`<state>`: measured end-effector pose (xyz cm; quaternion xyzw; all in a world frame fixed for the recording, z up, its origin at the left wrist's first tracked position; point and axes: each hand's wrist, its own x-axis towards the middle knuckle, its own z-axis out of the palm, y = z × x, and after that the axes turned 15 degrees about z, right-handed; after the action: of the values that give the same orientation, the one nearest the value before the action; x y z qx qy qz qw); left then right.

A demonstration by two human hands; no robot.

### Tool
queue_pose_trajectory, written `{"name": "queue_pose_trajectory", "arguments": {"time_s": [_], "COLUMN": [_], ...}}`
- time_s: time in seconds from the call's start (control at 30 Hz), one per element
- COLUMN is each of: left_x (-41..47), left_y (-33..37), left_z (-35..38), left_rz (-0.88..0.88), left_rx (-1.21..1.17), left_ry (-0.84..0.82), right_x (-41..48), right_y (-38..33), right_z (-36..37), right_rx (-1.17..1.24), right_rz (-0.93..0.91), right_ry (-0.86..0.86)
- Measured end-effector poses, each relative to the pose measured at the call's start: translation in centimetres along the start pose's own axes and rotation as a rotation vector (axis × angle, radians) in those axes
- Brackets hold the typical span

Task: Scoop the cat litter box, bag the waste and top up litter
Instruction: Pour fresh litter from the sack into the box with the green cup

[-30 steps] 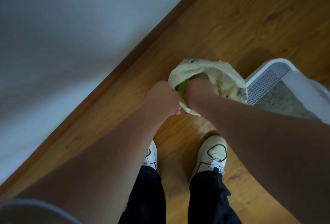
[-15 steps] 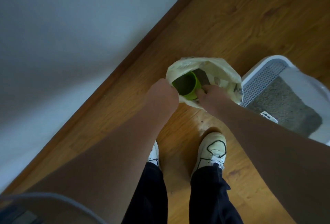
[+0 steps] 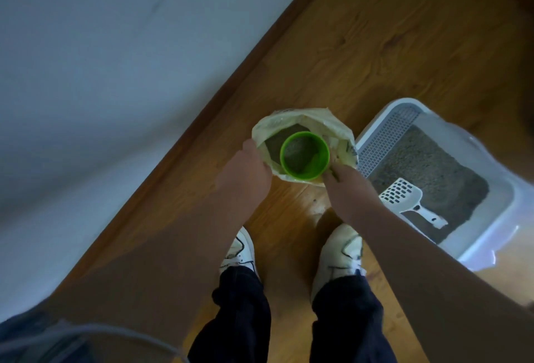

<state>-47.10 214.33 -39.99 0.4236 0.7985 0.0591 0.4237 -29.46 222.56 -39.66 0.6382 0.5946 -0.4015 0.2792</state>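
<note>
Wall [image 3: 101, 73] with its wooden skirting [image 3: 231, 79] runs diagonally along the left; everything sits on the wooden floor [image 3: 404, 44].

My left hand [image 3: 245, 172] is closed, pinching the left rim of the litter bag [image 3: 323, 122] and holding the mouth open. The bag stands upright on the floor just ahead of my shoes [image 3: 338, 250], grey litter visible inside.

The green cup [image 3: 304, 156] is upright in the bag mouth, partly filled with grey litter. My right hand [image 3: 344, 183] grips it at its lower right edge; fingers are curled around the cup wall, mostly hidden under it.

The white litter box [image 3: 491, 212] sits on the floor just right of the bag, nearly touching it, with a perforated panel along its near-left end. Grey litter covers the box bottom. The white slotted scoop [image 3: 404, 198] lies inside on the litter, near the box's front wall, handle pointing right.
</note>
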Motion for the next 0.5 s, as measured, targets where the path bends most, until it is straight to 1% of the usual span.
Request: {"name": "queue_pose_trajectory", "arguments": {"time_s": [0.13,0.3,0.5], "left_x": [-1.4,-1.7,1.0], "left_y": [0.9,1.8,2.6], "left_z": [0.4,1.7,5.6], "left_rz": [0.121,0.347,0.566], "left_rx": [0.155,0.317,0.415], "left_ry": [0.029,0.102,0.151], "right_x": [-1.5,-1.3,0.0], "right_y": [1.3,3.5,8.8], "right_z": [-0.3,-0.1,1.1], "right_rx": [0.109,0.232,0.376], "right_rz": [-0.052,-0.132,-0.292], "right_ry": [0.007,0.101,0.225]}}
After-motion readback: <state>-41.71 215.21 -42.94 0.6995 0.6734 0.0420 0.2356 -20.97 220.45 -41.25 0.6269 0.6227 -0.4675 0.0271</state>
